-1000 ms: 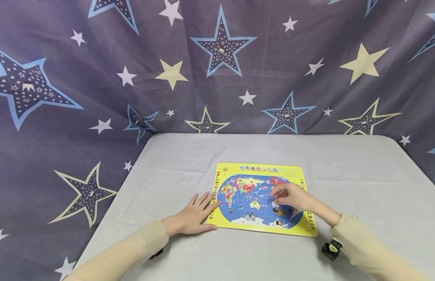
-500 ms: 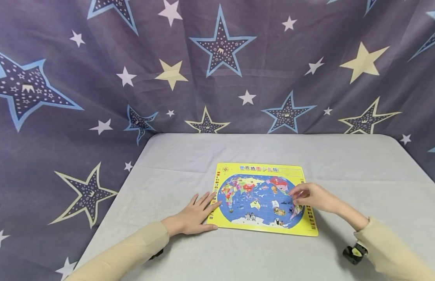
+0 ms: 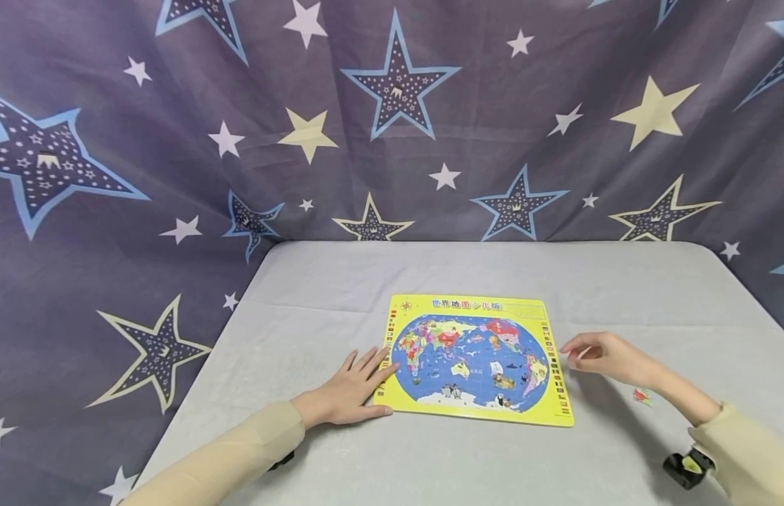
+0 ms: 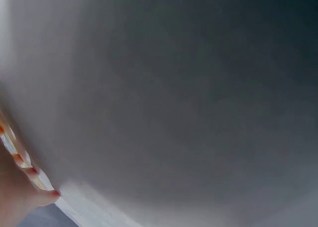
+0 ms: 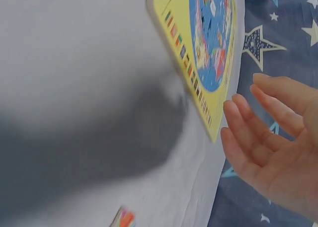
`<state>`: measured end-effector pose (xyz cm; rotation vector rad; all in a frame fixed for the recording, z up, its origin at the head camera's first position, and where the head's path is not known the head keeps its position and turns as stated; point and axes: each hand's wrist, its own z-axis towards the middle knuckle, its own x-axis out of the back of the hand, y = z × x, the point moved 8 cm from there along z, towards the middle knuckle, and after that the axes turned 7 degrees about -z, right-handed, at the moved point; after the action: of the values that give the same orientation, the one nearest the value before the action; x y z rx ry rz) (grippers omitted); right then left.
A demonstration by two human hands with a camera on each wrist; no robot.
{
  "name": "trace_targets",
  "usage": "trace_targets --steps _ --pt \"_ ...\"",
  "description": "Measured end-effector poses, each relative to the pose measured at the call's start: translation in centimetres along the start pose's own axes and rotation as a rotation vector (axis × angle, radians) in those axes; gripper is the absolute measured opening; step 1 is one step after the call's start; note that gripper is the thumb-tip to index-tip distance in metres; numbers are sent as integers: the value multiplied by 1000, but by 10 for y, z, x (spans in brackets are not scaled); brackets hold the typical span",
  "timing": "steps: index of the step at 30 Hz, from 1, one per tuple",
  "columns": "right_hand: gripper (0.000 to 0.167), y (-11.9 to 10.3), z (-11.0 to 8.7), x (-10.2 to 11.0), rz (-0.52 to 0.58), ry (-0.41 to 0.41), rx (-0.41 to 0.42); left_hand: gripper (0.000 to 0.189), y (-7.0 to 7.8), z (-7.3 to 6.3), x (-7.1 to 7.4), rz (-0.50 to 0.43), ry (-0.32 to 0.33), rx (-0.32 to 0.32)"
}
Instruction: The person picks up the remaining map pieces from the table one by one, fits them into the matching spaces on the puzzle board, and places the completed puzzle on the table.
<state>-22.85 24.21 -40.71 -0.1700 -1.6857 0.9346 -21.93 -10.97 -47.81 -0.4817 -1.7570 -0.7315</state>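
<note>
A yellow-bordered world map puzzle board lies flat on the table, its blue oval map full of coloured continents and animals. My left hand rests with spread, straight fingers on the board's left edge; in the left wrist view only part of that hand shows at the lower left. Just off the board's right edge hovers my right hand, fingers loosely bent. The right wrist view shows this hand holding nothing. A small red and green puzzle piece lies on the table below the right wrist.
A pale grey cloth covers the table. Behind it and to the left hangs a dark purple curtain printed with stars. A black wrist camera hangs under the right sleeve.
My right hand has moved right, from above the map to beyond the board's right edge. The small piece by the right wrist has come into fuller view. The left hand stays put.
</note>
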Motion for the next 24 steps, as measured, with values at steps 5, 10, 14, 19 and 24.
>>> trace_targets --steps 5,10,14,19,24 --pt "23 10 -11 6 -18 -1 -1 75 0 -1 2 3 -3 6" --pt "25 21 -24 9 1 -28 -45 76 -1 0 -1 10 -10 11" --pt "26 26 -33 13 -6 -22 -45 76 -1 1 -1 11 -14 15" --pt "27 37 -42 13 -1 -25 -57 76 -1 1 -1 15 -17 15" --pt "25 45 -51 15 10 -24 -31 76 0 1 0 11 -12 10"
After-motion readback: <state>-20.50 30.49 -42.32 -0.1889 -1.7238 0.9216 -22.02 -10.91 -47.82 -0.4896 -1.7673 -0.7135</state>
